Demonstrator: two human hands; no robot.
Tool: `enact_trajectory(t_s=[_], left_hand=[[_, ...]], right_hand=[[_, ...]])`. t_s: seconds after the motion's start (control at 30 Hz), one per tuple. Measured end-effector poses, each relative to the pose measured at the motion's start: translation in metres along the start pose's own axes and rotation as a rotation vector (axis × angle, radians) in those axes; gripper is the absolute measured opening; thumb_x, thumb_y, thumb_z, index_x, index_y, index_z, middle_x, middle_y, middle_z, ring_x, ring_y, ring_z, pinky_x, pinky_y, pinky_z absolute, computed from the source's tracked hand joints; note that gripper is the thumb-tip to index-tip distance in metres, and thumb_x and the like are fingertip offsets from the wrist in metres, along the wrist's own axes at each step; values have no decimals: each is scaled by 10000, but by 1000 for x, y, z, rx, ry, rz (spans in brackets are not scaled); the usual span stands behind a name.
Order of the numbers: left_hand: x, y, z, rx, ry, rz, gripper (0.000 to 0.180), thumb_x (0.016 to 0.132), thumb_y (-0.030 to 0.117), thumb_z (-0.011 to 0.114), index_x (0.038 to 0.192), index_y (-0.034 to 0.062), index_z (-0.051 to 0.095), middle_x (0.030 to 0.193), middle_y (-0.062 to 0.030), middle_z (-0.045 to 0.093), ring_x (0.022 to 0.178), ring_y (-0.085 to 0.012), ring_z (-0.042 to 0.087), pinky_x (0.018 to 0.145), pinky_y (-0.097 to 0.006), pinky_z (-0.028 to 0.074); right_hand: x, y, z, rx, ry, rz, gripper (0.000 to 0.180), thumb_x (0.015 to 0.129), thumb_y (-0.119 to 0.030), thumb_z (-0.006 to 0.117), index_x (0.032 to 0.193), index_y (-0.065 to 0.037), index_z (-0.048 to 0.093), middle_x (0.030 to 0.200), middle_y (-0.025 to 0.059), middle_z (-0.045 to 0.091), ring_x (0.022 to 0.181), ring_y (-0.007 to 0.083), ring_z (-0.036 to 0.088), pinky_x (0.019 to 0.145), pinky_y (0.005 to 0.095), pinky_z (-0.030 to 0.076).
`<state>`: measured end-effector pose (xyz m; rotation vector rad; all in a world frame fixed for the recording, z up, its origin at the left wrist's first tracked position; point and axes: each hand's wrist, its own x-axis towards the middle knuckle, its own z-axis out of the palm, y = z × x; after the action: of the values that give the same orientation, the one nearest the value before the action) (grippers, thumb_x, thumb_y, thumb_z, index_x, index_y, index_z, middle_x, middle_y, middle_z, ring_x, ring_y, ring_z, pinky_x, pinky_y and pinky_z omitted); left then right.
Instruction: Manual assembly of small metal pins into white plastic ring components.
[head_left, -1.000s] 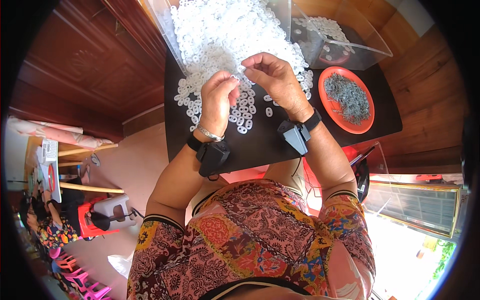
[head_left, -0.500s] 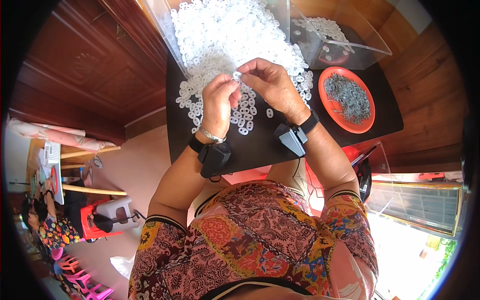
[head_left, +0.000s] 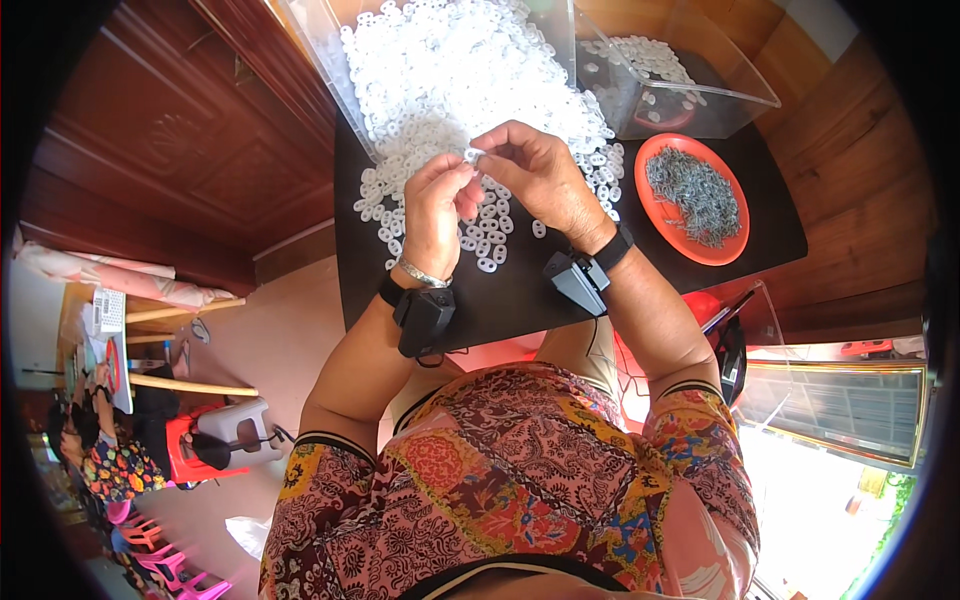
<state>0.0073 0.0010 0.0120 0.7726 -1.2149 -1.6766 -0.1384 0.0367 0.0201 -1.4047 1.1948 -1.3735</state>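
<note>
A small white oval plastic piece with two holes is pinched at its edges between both hands, above the dark table. My left hand grips it from the left, its thumb against the near side. From the right, the thumb and forefinger of my right hand close on the same piece. Whether a tiny metal part is between my fingers cannot be made out. Many matching white pieces lie loose under and around my hands, spilling from a big heap just beyond.
A clear box surrounds the heap. Another clear box at the far right holds more white pieces. An orange plate carries thin grey metal pins. Far left, another person sits by a table, near pink stools.
Both hands stay at nearly the same place, still on the white piece, with only slight finger movement. The whole view has shifted a little.
</note>
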Motion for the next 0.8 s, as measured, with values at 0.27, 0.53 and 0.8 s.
enact_trajectory(t_s=[0.27,0.53,0.8], left_hand=[[0,-2,-1,-5,-31,27,145,835,148,512,779,28,571,638,-28,555,525,-70,455,505,-187,366],[-2,-3,-2,29,-30,40,146,834,145,508,787,23,572,628,-27,548,519,-70,454,492,-191,364],[1,-5,-4,-70,-31,5,157,836,148,506,814,9,576,643,-29,553,530,-81,479,499,-197,378]], right_hand=[[-1,0,-2,138,-28,-56,170,850,-9,592,1019,7,592,919,29,619,872,92,580,805,232,471],[-1,-2,-1,60,-20,-4,162,844,-21,603,1002,14,600,897,29,628,851,86,584,781,226,475],[-3,-3,2,72,-50,-17,203,816,-40,647,1008,3,595,845,16,627,800,82,584,734,223,476]])
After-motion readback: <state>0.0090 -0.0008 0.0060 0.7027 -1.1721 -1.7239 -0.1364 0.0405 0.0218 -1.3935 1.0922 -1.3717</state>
